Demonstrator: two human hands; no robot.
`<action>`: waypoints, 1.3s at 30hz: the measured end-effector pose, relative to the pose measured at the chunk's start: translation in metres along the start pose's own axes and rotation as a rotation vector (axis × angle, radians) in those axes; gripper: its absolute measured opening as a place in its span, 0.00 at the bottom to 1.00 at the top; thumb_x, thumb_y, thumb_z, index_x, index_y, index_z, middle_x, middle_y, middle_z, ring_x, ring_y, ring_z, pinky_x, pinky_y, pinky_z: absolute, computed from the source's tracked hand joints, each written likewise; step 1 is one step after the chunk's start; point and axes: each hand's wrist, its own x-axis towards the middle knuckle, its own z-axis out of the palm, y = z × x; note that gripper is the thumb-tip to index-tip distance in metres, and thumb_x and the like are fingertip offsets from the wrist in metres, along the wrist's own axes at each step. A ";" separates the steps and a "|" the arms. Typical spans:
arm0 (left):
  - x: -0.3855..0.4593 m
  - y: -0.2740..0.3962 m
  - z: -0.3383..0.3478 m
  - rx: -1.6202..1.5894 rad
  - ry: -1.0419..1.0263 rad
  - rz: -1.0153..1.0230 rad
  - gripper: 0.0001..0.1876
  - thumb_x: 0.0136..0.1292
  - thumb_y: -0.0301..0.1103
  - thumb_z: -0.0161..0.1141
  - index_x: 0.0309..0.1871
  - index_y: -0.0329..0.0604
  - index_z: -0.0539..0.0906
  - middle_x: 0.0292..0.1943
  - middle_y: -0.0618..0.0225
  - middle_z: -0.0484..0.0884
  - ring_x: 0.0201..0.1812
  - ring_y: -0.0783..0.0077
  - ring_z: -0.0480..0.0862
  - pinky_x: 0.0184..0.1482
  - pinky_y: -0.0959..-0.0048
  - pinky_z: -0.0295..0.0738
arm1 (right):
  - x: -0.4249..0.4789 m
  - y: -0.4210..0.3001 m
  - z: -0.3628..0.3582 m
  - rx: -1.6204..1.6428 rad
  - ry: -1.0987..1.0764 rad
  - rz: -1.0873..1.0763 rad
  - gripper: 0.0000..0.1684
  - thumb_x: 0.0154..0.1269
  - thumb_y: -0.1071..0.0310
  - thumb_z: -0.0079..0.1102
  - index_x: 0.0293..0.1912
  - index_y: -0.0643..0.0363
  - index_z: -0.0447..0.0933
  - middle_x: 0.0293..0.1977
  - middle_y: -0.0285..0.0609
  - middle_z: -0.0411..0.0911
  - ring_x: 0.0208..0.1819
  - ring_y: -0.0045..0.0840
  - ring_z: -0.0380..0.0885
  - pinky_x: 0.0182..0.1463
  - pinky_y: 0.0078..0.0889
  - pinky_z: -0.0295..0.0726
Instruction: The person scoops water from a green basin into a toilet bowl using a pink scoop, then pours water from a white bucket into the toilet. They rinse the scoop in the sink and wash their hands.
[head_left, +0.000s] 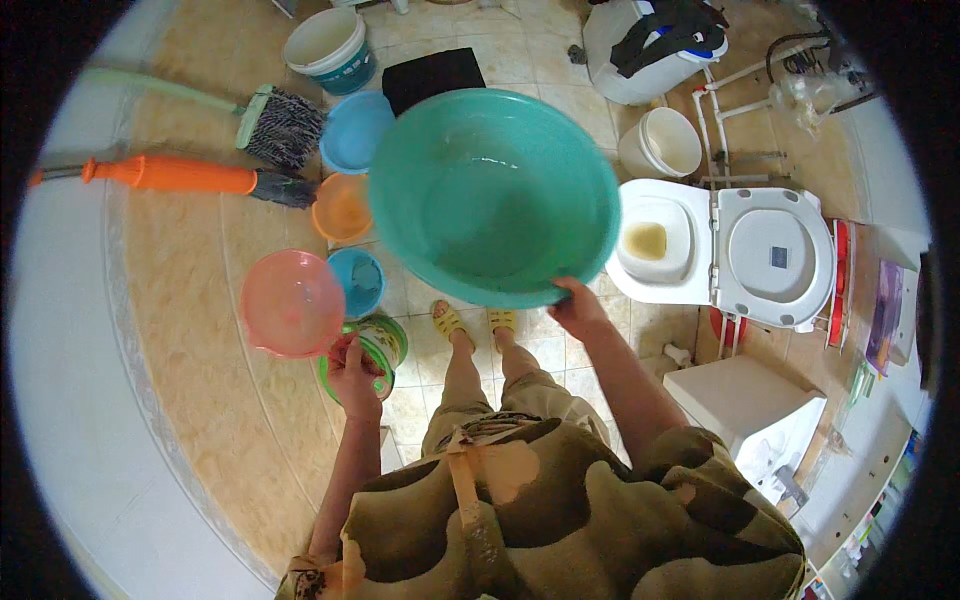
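Note:
My left hand (355, 373) grips the rim of a pink plastic basin (292, 304), held out to the left above the floor. My right hand (577, 309) holds the near right rim of a large green plastic basin (487, 199), which is in front of me over the tiles. Behind the pink basin, a small blue basin (358, 283) is partly covered. Beyond it are an orange basin (343, 207) and a light blue basin (356, 131), both partly hidden by the green one. A green-rimmed bucket (382, 345) stands beside my left hand.
An open toilet (675, 240) is on the right, with a white bucket (670, 142) beyond it. A washbasin (780, 435) stands at the near right. On the left are a mop head (283, 127) and an orange-handled brush (195, 174). A teal and white bucket (341, 67) stands farther off.

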 end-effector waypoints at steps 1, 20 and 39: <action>-0.003 -0.001 0.001 0.000 0.010 -0.015 0.04 0.61 0.30 0.55 0.37 0.41 0.77 0.18 0.74 0.69 0.15 0.82 0.66 0.17 0.81 0.61 | -0.012 -0.007 -0.009 -0.074 0.047 -0.019 0.13 0.54 0.68 0.58 0.40 0.54 0.70 0.32 0.35 0.73 0.29 0.22 0.70 0.26 0.24 0.68; 0.028 0.021 0.061 0.035 -0.150 0.088 0.10 0.65 0.35 0.53 0.46 0.44 0.75 0.36 0.68 0.80 0.21 0.81 0.73 0.15 0.82 0.64 | -0.117 -0.003 -0.036 -0.064 -0.032 -0.165 0.19 0.51 0.69 0.55 0.45 0.58 0.68 0.33 0.37 0.74 0.26 0.24 0.71 0.22 0.24 0.68; 0.013 0.021 0.123 -0.227 -0.587 -0.144 0.13 0.55 0.28 0.62 0.44 0.38 0.76 0.35 0.69 0.79 0.35 0.76 0.77 0.38 0.76 0.73 | -0.152 0.020 -0.082 0.020 0.065 -0.217 0.18 0.48 0.67 0.58 0.41 0.55 0.69 0.26 0.29 0.70 0.16 0.13 0.61 0.20 0.14 0.61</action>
